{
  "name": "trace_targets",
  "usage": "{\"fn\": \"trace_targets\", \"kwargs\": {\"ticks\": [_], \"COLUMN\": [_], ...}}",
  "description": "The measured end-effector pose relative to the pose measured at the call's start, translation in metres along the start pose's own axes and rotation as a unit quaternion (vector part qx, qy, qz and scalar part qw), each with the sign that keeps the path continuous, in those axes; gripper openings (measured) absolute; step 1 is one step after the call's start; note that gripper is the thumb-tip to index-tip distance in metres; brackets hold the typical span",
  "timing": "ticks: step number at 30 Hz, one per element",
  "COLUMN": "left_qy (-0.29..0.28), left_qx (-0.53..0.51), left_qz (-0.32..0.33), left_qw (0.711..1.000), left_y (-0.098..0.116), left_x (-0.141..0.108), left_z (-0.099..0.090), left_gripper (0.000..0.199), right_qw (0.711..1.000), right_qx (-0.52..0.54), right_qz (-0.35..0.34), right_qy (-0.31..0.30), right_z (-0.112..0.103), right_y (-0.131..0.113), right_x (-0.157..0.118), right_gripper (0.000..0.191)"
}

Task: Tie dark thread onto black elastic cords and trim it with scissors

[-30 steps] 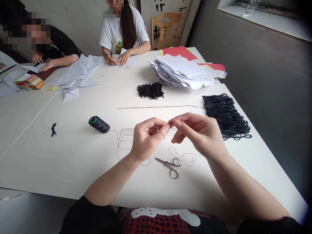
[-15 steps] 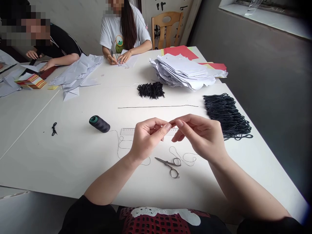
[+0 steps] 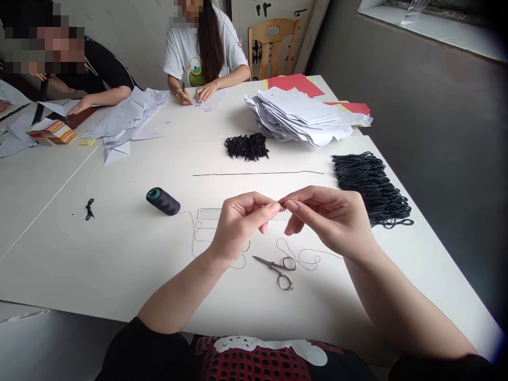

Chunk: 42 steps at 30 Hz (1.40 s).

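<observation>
Here we go: our bare forearms [image 3: 405, 307] angle inward, pale left hand [image 3: 240, 227] and right hand [image 3: 329, 219] raised and curled, fingertips [image 3: 273, 208] pinching together right at the centre!

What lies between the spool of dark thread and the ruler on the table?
In the head view, a thin dark thread leaves the spool and runs across the white table, curving down past the left end of the ruler.

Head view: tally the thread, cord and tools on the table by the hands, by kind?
Thread spool: 1
Scissors: 1
Ruler: 1
Black loop bundles: 2
Small black knotted cord: 1
Straight black cord: 1
Total: 7
</observation>
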State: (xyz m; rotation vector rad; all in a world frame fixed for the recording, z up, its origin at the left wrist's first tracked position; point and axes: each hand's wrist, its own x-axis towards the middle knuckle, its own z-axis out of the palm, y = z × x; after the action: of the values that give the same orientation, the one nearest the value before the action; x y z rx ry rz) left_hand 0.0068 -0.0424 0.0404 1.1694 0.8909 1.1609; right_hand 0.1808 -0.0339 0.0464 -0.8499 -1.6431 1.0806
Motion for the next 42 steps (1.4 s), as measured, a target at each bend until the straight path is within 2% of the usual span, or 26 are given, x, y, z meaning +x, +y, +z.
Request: {"fn": "trace_targets", "kwargs": {"ticks": [5,15,34,42], "left_qy": [0.003,-0.029,-0.011,0.000], "left_qx": [0.006,-0.047,-0.015,0.017], "left_qz": [-0.005,-0.063,-0.021,-0.010], "left_qw": [1.000,0.996,1.000,1.000], "left_y": [0.0019,0.0030,0.0029,0.0014], "left_x": [-0.0014,0.0013,0.0007,-0.0007], "left_z": [0.0017,-0.0001,0.0019,0.0009], "left_gripper": [0.016,0.014,0.013,0.016], "right_qw": [1.000,0.999,0.997,1.000], "right_qx": [0.008,0.023,-0.064,-0.012], "right_qz": [0.010,-0.018,-0.045,-0.006], "right_qy": [-0.011,-0.026,-0.026,-0.022], "right_z": [-0.0012,-0.0012,-0.0029,-0.0021], "right_y": [-0.0009,0.0017,-0.0014,-0.0006], "right_x": [0.0003,0.0008,-0.0026,-0.0009], "right_gripper": [0.015,0.005,0.006,0.014]}}
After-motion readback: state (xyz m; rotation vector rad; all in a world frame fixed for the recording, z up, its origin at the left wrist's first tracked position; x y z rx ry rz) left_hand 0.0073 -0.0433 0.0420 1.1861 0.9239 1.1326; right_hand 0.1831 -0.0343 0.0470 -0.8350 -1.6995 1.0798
